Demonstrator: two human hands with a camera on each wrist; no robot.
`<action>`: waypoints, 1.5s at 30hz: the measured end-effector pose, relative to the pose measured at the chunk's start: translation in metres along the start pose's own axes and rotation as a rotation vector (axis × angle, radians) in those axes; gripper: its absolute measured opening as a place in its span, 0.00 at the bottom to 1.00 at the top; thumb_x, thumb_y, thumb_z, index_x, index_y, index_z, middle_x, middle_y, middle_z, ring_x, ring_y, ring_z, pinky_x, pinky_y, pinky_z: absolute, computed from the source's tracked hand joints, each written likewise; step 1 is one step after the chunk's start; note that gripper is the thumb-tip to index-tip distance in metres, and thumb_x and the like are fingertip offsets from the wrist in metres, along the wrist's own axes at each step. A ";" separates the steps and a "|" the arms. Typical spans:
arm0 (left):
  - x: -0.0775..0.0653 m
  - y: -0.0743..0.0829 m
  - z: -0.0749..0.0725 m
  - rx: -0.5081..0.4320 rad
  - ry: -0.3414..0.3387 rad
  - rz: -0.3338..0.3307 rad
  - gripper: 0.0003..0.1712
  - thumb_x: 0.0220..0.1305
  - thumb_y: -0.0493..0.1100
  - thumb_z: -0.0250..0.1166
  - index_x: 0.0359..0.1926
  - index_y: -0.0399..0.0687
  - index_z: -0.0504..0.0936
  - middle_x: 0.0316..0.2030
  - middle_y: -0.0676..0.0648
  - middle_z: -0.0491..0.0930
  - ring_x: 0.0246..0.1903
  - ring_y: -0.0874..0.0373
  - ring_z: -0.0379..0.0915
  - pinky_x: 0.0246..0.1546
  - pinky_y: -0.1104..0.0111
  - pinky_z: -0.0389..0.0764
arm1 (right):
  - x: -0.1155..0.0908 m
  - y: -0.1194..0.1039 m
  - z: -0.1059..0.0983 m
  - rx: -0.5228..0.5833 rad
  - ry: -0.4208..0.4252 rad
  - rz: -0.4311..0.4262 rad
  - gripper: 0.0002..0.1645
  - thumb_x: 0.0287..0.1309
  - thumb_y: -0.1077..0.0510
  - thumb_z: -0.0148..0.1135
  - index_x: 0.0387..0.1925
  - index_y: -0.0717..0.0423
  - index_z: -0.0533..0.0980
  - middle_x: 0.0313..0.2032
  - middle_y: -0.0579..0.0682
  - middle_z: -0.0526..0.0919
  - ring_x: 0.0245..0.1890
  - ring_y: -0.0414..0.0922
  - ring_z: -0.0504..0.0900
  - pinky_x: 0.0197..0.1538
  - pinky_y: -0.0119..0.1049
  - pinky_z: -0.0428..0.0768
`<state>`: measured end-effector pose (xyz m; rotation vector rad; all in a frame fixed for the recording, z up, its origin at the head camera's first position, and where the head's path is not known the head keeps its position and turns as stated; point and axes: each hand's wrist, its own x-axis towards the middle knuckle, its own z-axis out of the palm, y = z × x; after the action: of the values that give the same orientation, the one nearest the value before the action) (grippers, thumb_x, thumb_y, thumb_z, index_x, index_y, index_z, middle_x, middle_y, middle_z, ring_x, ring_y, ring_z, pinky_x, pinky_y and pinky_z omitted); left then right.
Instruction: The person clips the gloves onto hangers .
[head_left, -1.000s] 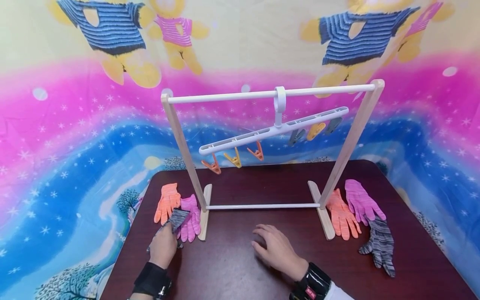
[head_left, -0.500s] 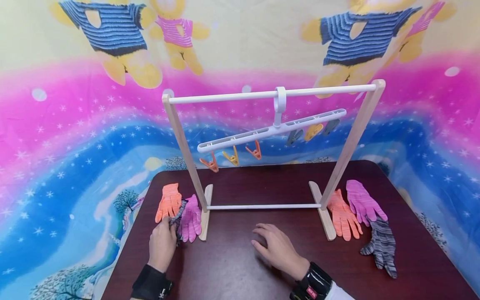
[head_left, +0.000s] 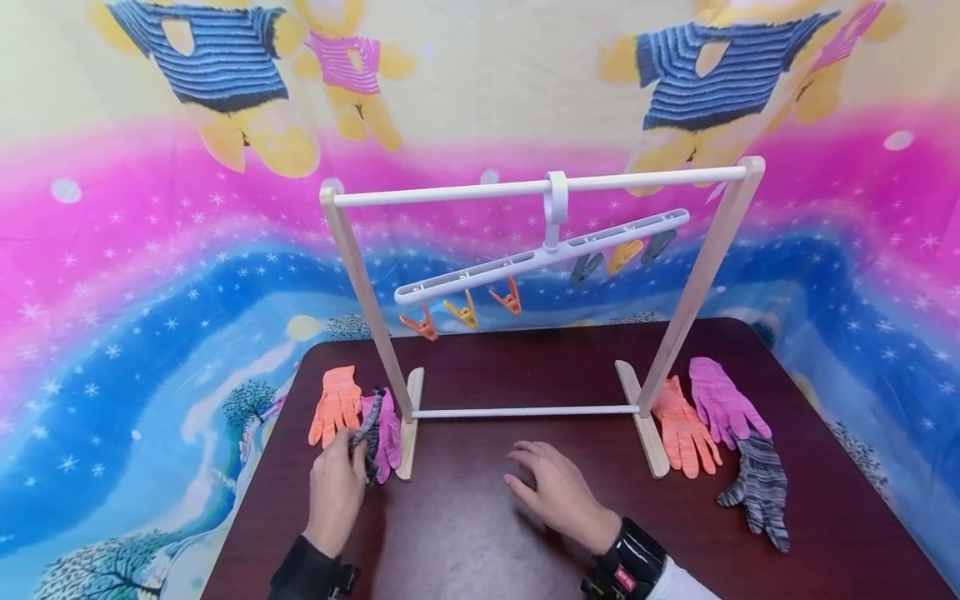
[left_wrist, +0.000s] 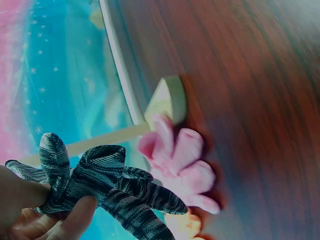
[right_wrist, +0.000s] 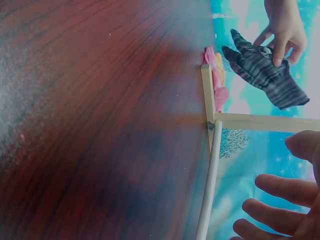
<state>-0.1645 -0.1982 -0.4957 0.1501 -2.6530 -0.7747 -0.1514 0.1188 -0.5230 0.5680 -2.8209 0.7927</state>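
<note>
A black-and-grey striped knit glove (head_left: 371, 437) is pinched between the thumb and fingers of my left hand (head_left: 336, 483), near the table's left side. The right wrist view shows this glove (right_wrist: 267, 72) held up above the tabletop, its fingers pointing away from its cuff. Its loose fingers fan out in the left wrist view. Behind it in the head view lie a pink glove (head_left: 390, 442), partly hidden, and an orange glove (head_left: 335, 406). My right hand (head_left: 558, 492) is low over the middle of the table, fingers relaxed and apart, holding nothing.
A wooden rack (head_left: 693, 287) with white rods stands on the dark table (head_left: 480, 533). From its top rod a white hanger (head_left: 480, 273) hangs tilted, with several orange, yellow and grey clips. At the right lie an orange glove (head_left: 681, 433), a pink one (head_left: 720, 400) and a striped one (head_left: 761, 492).
My left hand has lifted the striped glove and shifted slightly right with it; the glove has turned in its grip. The hanger has swung slightly. My right hand stays nearly still.
</note>
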 end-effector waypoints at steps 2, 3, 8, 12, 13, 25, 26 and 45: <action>0.000 0.005 -0.001 -0.009 0.004 0.013 0.10 0.67 0.34 0.65 0.47 0.33 0.79 0.35 0.35 0.85 0.30 0.46 0.80 0.33 0.50 0.82 | 0.001 0.000 -0.001 0.012 0.004 0.001 0.19 0.61 0.50 0.69 0.50 0.53 0.84 0.56 0.54 0.85 0.59 0.51 0.81 0.61 0.49 0.79; -0.001 0.007 -0.001 -0.013 0.008 0.021 0.10 0.66 0.34 0.66 0.47 0.34 0.79 0.35 0.35 0.85 0.30 0.46 0.81 0.33 0.51 0.82 | 0.002 0.000 -0.001 0.014 0.005 0.003 0.19 0.61 0.50 0.69 0.50 0.53 0.84 0.56 0.54 0.85 0.59 0.51 0.81 0.61 0.49 0.79; -0.004 0.015 0.002 -0.036 0.019 0.060 0.09 0.66 0.34 0.66 0.45 0.36 0.80 0.35 0.37 0.85 0.32 0.45 0.84 0.33 0.52 0.85 | 0.003 -0.001 -0.002 0.005 -0.006 0.017 0.19 0.61 0.49 0.69 0.50 0.53 0.84 0.57 0.54 0.84 0.60 0.51 0.81 0.61 0.49 0.79; -0.009 0.021 0.005 -0.072 0.046 0.085 0.08 0.65 0.33 0.67 0.44 0.36 0.80 0.35 0.37 0.85 0.33 0.45 0.85 0.32 0.53 0.85 | 0.001 -0.002 -0.001 0.001 -0.010 0.017 0.19 0.61 0.49 0.68 0.50 0.54 0.84 0.56 0.53 0.85 0.60 0.52 0.81 0.61 0.50 0.79; -0.010 0.022 0.006 -0.080 0.059 0.092 0.08 0.65 0.32 0.67 0.44 0.36 0.80 0.34 0.37 0.85 0.33 0.45 0.85 0.33 0.52 0.85 | 0.001 -0.002 -0.001 0.001 -0.007 0.015 0.19 0.61 0.49 0.68 0.50 0.54 0.84 0.56 0.53 0.85 0.59 0.52 0.81 0.61 0.49 0.79; -0.020 0.037 0.021 -0.156 0.185 0.145 0.10 0.60 0.30 0.69 0.43 0.34 0.82 0.34 0.37 0.87 0.35 0.44 0.86 0.35 0.51 0.85 | 0.012 -0.002 -0.010 0.001 0.015 0.002 0.23 0.62 0.47 0.68 0.55 0.53 0.82 0.58 0.53 0.84 0.61 0.51 0.81 0.62 0.50 0.79; -0.021 0.038 0.021 -0.164 0.183 0.146 0.10 0.61 0.30 0.69 0.44 0.34 0.82 0.34 0.37 0.87 0.35 0.44 0.87 0.35 0.51 0.85 | 0.014 -0.004 -0.011 0.005 0.022 -0.005 0.24 0.62 0.48 0.68 0.56 0.54 0.82 0.58 0.54 0.84 0.61 0.52 0.81 0.62 0.50 0.79; -0.009 0.050 0.005 -0.207 0.184 0.205 0.10 0.60 0.31 0.71 0.43 0.36 0.83 0.33 0.39 0.89 0.33 0.49 0.88 0.33 0.55 0.86 | 0.052 -0.040 -0.032 0.035 0.085 -0.098 0.31 0.63 0.45 0.68 0.65 0.51 0.75 0.60 0.49 0.83 0.63 0.48 0.79 0.63 0.47 0.79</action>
<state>-0.1584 -0.1520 -0.4757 -0.0991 -2.3544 -0.9122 -0.1811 0.0875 -0.4645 0.6566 -2.6850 0.8286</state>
